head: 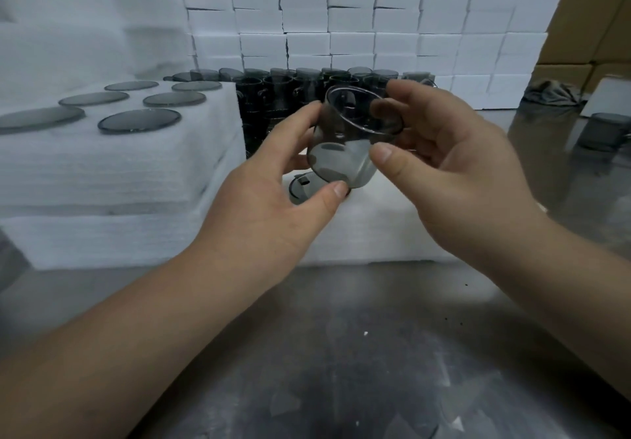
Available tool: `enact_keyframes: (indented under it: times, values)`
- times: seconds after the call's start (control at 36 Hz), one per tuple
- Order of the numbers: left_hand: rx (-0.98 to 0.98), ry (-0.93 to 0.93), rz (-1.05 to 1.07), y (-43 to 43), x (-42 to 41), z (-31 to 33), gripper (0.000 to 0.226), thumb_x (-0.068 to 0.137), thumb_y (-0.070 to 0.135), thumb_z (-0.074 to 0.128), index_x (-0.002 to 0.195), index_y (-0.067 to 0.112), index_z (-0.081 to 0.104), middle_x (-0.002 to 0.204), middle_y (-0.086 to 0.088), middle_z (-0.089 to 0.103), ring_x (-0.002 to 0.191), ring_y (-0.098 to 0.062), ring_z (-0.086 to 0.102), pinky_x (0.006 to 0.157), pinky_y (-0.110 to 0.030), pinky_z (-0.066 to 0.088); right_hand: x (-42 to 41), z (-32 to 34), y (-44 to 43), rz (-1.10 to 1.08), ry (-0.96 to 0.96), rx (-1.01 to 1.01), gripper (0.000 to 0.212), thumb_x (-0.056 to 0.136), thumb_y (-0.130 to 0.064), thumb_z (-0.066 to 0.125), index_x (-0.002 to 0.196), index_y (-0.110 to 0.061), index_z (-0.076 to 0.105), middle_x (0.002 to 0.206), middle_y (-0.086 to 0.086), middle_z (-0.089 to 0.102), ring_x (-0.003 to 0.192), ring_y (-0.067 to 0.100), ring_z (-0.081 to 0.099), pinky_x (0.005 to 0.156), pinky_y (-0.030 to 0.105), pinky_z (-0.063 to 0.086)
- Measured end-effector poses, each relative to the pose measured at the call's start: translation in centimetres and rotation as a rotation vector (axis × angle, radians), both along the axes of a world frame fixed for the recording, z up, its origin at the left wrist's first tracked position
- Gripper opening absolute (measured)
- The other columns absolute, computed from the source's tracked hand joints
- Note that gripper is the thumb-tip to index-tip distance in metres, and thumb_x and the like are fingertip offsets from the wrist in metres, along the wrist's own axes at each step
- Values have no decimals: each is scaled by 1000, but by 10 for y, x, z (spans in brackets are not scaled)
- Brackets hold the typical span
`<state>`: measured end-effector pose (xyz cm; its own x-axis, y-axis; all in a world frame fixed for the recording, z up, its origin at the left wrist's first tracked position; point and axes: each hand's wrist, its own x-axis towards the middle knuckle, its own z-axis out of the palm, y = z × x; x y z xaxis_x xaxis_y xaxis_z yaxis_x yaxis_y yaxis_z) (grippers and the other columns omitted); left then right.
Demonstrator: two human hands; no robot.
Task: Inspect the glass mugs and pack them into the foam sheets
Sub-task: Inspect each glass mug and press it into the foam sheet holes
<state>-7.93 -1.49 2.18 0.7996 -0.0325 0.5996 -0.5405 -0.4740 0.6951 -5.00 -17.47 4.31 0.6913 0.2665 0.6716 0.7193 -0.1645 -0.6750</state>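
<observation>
1. Inspection is the step in hand: a smoked glass mug point(341, 151) is held tilted in the air, mouth toward the far right, above the near foam sheet point(382, 223).
2. The left hand point(273, 182) curls thumb and fingers round its base end; the right hand point(457, 165) pinches the wall near the rim.
3. Just below, what looks like another mug point(300, 191) sits sunk in that sheet.
4. On the left, a taller foam stack point(119, 165) carries six dark glass rounds in its top; unpacked mugs point(307, 87) stand in a far row.
5. Next, if judged sound, the mug needs turning and lowering gently into a free hole.
</observation>
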Motion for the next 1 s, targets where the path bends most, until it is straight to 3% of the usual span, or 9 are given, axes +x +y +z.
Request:
enact_keyframes:
  times: [0.14, 0.25, 0.42, 0.5, 0.58, 0.67, 0.75, 0.89, 1.0]
  values:
    - [67, 10, -30, -1, -2, 2, 67, 73, 32, 59, 120, 67, 24, 133, 29, 44, 120, 14, 39, 98, -10, 34, 2, 3, -2, 27, -4, -37, 43, 71, -26, 64, 103, -47, 44, 99, -31, 58, 100, -12, 56, 85, 8, 42]
    - [177, 44, -43, -2, -5, 2, 66, 76, 33, 55, 119, 71, 23, 133, 39, 36, 124, 22, 25, 94, 5, 17, 5, 5, -5, -123, -24, -106, 49, 65, -43, 67, 105, -51, 40, 100, -30, 56, 100, -10, 55, 88, 15, 44]
    - [162, 73, 142, 4, 0, 1, 58, 79, 35, 43, 135, 50, 33, 114, 33, 50, 88, 31, 39, 72, 12, 20, 8, 16, -12, -264, 17, -95, 51, 70, -41, 61, 120, -32, 56, 92, -29, 57, 91, -14, 55, 81, 5, 42]
    - [186, 110, 181, 6, 2, -1, 52, 90, 27, 43, 139, 41, 35, 117, 33, 48, 89, 30, 34, 70, 14, 16, 13, 21, -21, -274, 39, -114, 20, 77, -31, 57, 80, -49, 64, 71, -33, 61, 71, -15, 56, 60, 1, 40]
    - [220, 134, 171, 4, 1, -3, 48, 92, 26, 41, 139, 37, 38, 95, 43, 38, 89, 26, 33, 71, 14, 14, 18, 19, -24, -284, 22, -163, 42, 82, -20, 55, 60, -56, 57, 64, -36, 58, 50, -10, 50, 44, 4, 33]
    - [247, 154, 156, 3, 3, -4, 48, 90, 35, 40, 137, 37, 40, 128, 35, 38, 115, 17, 25, 83, 10, 11, 19, 16, -22, -308, 27, -208, 27, 80, -22, 57, 86, -48, 60, 65, -33, 58, 58, -15, 52, 49, 1, 35]
    - [291, 178, 173, 4, 5, -6, 49, 88, 47, 39, 137, 40, 39, 145, 22, 31, 130, 8, 22, 95, -5, 12, 21, 15, -22, -340, 48, -269, 41, 79, -27, 57, 120, -33, 59, 84, -34, 52, 71, -27, 47, 62, -7, 32]
    - [335, 186, 180, 3, 6, -5, 58, 80, 53, 40, 137, 40, 39, 148, 20, 27, 132, 7, 19, 97, -8, 11, 18, 13, -18, -341, 24, -379, 51, 77, -31, 55, 128, -32, 53, 105, -18, 51, 80, -9, 50, 66, -9, 29]
    - [395, 190, 206, 2, 5, -4, 67, 71, 56, 36, 137, 42, 38, 148, 23, 25, 135, 5, 17, 101, -13, 10, 21, 13, -20, -324, 25, -390, 51, 77, -31, 55, 128, -34, 52, 95, -25, 49, 74, -27, 44, 63, -9, 29]
